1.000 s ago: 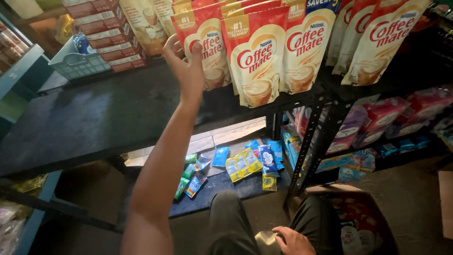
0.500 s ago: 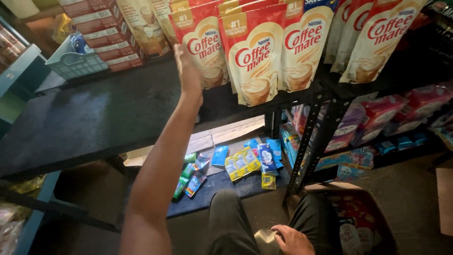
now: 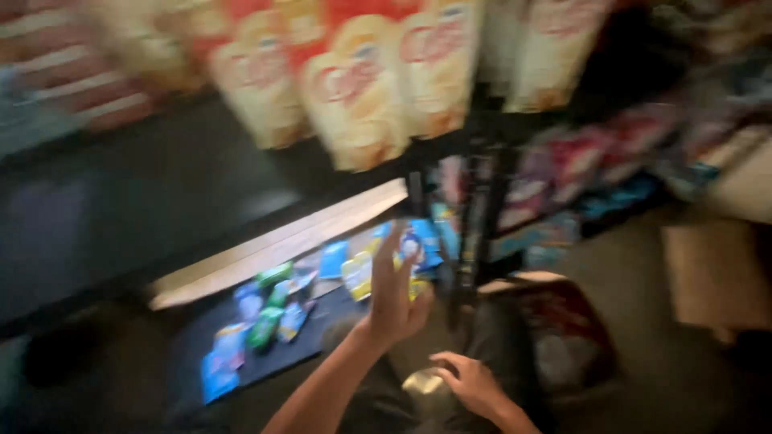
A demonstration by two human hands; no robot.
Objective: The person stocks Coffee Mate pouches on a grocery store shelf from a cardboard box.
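The whole view is motion-blurred. My left hand [image 3: 394,299] is raised in front of me with fingers apart and nothing in it, just before the small blue and yellow packets [image 3: 358,273] on the low dark shelf [image 3: 189,358]. My right hand [image 3: 474,386] lies low by my lap, its fingers over a pale rounded object [image 3: 422,390]; the blur hides whether it grips it. Large red-and-cream pouches [image 3: 354,104] stand in a row on the upper black shelf [image 3: 161,217], well above both hands.
A black upright post [image 3: 482,217] of the rack stands right of my left hand. Pink and blue packs [image 3: 563,177] fill the shelves at right. A red box [image 3: 567,333] sits on the floor by my knee, a cardboard box [image 3: 712,273] further right.
My left hand has dropped from the pouches on the upper shelf down to the low shelf's level. The camera has swung down and blurred. My right hand stays by my lap.
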